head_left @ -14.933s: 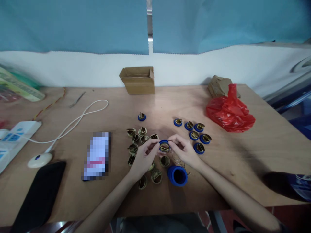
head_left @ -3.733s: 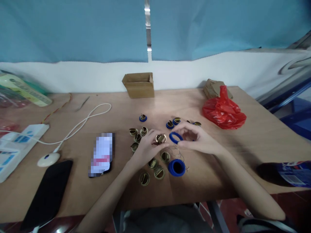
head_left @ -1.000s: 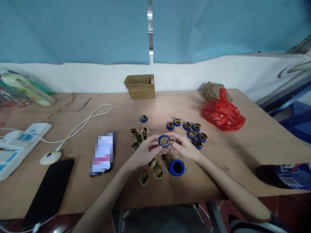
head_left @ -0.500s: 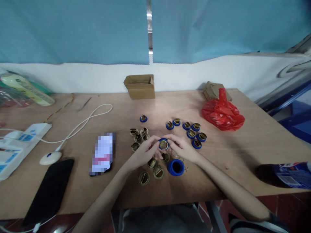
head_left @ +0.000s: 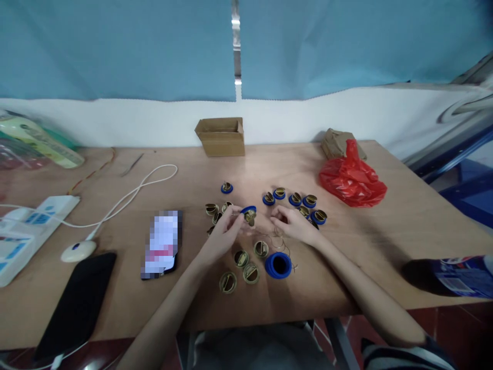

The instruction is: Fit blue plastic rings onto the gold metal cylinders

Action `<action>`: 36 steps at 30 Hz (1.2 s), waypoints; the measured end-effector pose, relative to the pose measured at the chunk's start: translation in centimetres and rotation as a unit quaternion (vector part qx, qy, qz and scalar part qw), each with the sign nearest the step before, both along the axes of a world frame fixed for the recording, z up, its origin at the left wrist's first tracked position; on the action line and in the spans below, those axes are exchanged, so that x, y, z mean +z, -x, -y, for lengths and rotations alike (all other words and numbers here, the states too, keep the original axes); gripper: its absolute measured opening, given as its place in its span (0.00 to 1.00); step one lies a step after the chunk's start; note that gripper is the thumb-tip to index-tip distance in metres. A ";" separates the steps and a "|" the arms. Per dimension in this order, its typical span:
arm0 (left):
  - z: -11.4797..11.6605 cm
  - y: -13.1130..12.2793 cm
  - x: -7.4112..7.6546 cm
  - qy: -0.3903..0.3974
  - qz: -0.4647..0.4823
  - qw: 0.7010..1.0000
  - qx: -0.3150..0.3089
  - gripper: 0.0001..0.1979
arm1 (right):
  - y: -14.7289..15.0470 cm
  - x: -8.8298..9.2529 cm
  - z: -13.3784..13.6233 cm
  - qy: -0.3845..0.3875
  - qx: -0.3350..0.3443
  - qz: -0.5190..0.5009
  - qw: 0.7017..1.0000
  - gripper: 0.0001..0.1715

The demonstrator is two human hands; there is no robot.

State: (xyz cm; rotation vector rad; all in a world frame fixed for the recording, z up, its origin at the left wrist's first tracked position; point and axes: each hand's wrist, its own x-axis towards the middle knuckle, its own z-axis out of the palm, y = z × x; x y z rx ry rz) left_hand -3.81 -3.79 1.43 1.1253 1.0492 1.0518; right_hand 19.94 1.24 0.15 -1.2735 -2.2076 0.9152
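Between the thumb and fingers of my left hand is a blue-rimmed round brass piece with a tilted metal flap, held above the wood. My right hand is a short way to its right, fingers curled in a pinch; whatever they hold, if anything, is hidden. A thin thin-looking thread loops below it, near a blue roll with a dark hollow centre. Unrimmed brass pieces lie in front of and beneath my left hand. Several blue-rimmed pieces sit beyond my right hand, some partly covered by it.
One blue-rimmed piece lies apart, towards an open cardboard box. A red plastic bag is at the back right, a dark bottle at the right. Phones, a white cable and a power strip occupy the left.
My right hand has let go of the blue-rimmed piece and moved right. My left hand has carried the piece slightly left and away from me, tilting it.
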 end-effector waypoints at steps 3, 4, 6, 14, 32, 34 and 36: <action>0.1 -0.1 0.3 0.010 0.015 1.000 0.012 0.17 | -0.5 0.4 0.1 0.018 0.034 0.031 0.999 0.09; 0.2 -0.1 0.4 0.011 0.015 1.000 0.012 0.16 | -0.6 0.7 0.2 0.027 0.053 0.035 0.998 0.09; 0.3 -0.2 0.6 0.005 0.003 1.000 0.013 0.14 | -0.5 1.2 0.4 0.043 0.102 0.035 0.993 0.10; 0.3 -0.1 0.8 -0.027 -0.042 0.998 0.029 0.10 | 0.0 1.7 0.7 0.085 0.205 0.009 0.975 0.07; 0.4 -0.1 1.0 -0.062 -0.052 0.996 0.021 0.08 | 0.5 1.3 1.0 0.039 0.180 0.008 0.983 0.09; 0.4 -0.1 1.0 -0.062 -0.041 0.997 0.014 0.08 | 0.7 1.4 1.0 0.058 0.179 -0.006 0.982 0.07; 0.5 -0.2 1.2 -0.059 -0.027 0.998 0.010 0.08 | 0.7 1.5 0.9 0.060 0.179 -0.013 0.982 0.05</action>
